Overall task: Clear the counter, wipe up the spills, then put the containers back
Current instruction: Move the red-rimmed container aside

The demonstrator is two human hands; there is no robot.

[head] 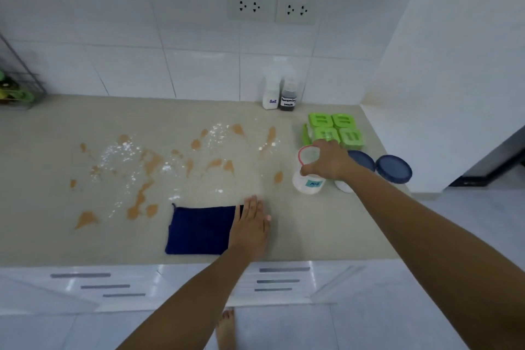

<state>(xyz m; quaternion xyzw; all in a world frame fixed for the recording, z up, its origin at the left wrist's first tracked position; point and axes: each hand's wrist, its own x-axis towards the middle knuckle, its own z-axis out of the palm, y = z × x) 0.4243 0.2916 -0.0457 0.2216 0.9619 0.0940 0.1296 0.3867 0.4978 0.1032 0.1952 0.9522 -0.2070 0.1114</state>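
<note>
Spills [153, 165] – brown blotches and wet patches – cover the middle of the counter [42, 236]. Left hand [251, 224] lies flat, open, on the blue cloth [199, 231] near the front edge. Right hand [329, 160] grips a red-rimmed jar [308, 179] toward the right end.

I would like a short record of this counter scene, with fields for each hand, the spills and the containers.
left hand: flat on the right edge of the blue cloth
right hand: gripping the red-rimmed jar from above
spills: brown patches and wet streaks, not yet wiped
green-lidded boxes: grouped at right
bottles: two, by the wall
</note>
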